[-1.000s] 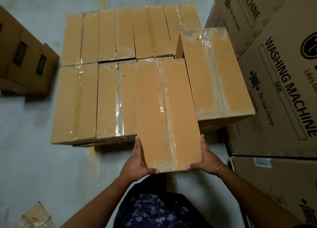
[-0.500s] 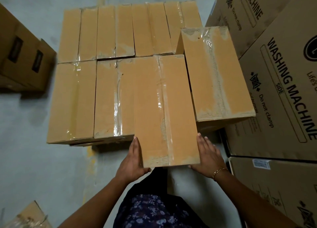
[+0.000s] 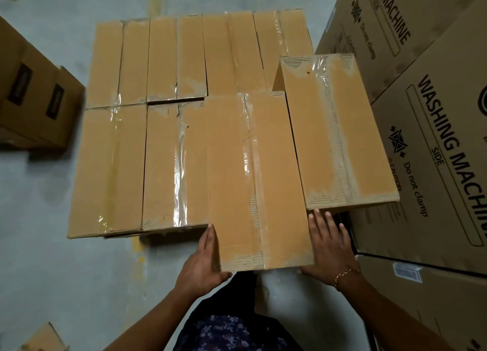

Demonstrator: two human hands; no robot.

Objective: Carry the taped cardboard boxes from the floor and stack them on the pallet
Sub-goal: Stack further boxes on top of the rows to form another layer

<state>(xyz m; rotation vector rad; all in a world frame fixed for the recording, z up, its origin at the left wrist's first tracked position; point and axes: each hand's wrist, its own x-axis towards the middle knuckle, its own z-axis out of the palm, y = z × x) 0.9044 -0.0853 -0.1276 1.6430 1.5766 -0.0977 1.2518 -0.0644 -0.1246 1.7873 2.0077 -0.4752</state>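
Cardboard [image 3: 259, 182] btwn L hand [image 3: 203, 266], R hand [image 3: 329, 248]

You have eight taped boxes [image 3: 261, 182] in view: four in the far row, three in the near row, one raised at right. Add three washing-machine cartons [image 3: 434, 166], two slotted boxes [image 3: 34, 108] and one bracelet [image 3: 345, 274].

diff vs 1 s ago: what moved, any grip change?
The held taped box slid a little farther onto the stack, beside the raised box. Both thumbs came off its top; the right hand opened, fingers now straight along its right side; the left hand lies flat on its left side. The other stacked boxes and the washing machine cartons stayed put.
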